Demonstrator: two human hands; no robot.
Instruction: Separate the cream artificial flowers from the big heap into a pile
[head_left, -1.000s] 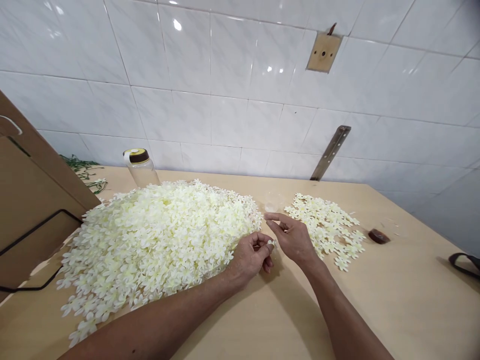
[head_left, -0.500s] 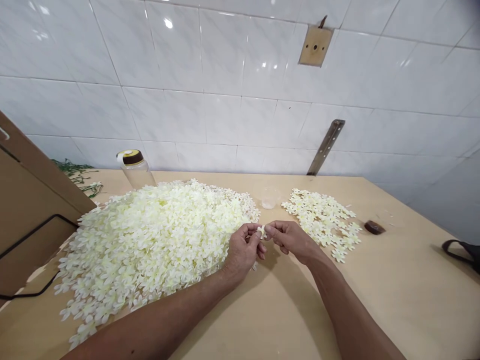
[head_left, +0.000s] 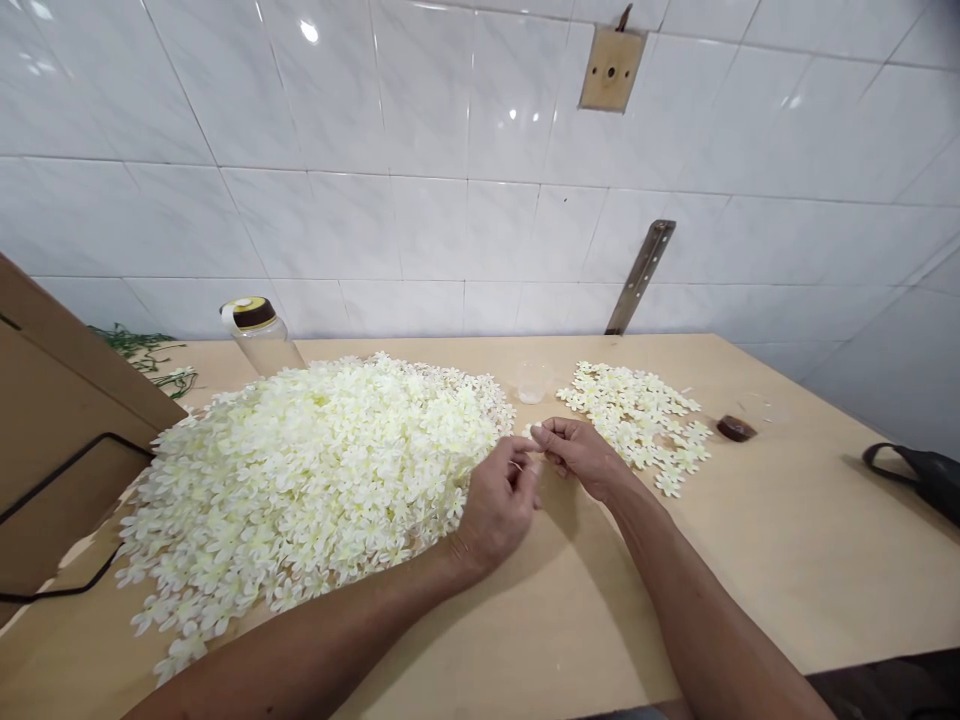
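Note:
A big heap of cream artificial flowers (head_left: 315,470) covers the left half of the wooden table (head_left: 787,560). A smaller, flat spread of the same flowers (head_left: 637,415) lies to the right. My left hand (head_left: 496,505) and my right hand (head_left: 576,455) meet between the two piles, fingertips together. Both pinch one small cream flower (head_left: 529,432), which is mostly hidden by the fingers. A small clear plastic cup (head_left: 533,382) stands just behind my hands.
A clear bottle with a brown and yellow cap (head_left: 257,335) stands behind the heap. A cardboard box (head_left: 52,420) with a black strap is at the left, green stems (head_left: 142,350) behind it. A small brown lid (head_left: 735,428) and a black strap (head_left: 911,470) lie at the right.
My right hand was open beside the left a second ago; it has since closed onto the flower. Both hands have drifted slightly up and away from me.

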